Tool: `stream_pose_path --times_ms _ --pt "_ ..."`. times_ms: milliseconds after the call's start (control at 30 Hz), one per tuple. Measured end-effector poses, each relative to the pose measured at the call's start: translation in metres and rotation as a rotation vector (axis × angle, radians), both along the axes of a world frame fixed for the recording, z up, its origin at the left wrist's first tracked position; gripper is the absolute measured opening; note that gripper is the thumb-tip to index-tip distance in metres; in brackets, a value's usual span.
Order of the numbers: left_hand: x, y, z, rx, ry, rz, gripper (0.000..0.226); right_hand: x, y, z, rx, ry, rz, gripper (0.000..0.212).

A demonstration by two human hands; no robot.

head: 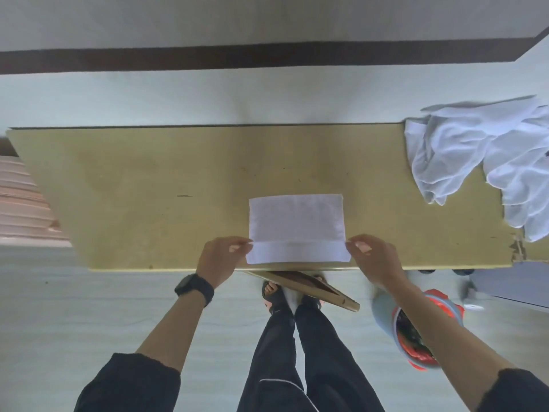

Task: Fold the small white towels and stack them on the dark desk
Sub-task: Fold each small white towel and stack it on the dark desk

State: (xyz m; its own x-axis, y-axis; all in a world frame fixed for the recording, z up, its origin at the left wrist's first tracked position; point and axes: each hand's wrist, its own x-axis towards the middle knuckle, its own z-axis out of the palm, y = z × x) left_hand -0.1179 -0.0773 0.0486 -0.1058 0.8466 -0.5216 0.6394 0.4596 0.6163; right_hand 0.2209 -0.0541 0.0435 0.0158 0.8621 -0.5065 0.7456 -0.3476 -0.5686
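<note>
Left hand and right hand each pinch 1 near corner of the white towel, lying flat on the desk between their fingertips; crumpled towel pile sits well beyond the right fingers.

Towel mid-desk; towel pile far right.

Desk with folded white towel at front edge, crumpled towels far right

One small white towel lies flat and square at the front edge of the desk. It is folded over, with a narrow strip of the under layer showing nearest. A heap of crumpled white towels occupies the desk's right end.
</note>
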Motion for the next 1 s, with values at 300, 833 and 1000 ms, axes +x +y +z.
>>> stream_pose_path --times_ms 300,833,1000 --pt "-0.003 0.089 -0.048 0.052 -0.026 0.235 0.016 -0.030 0.087 -0.039 0.078 0.147 -0.389 0.013" --pt "0.006 0.099 -0.068 0.087 0.241 -0.009 0.013 -0.033 0.097 -0.054 0.163 0.019 -0.380 0.011" --pt "0.012 0.102 -0.066 0.088 0.298 -0.035 0.009 -0.032 0.097 -0.067 0.232 -0.088 -0.309 0.007"
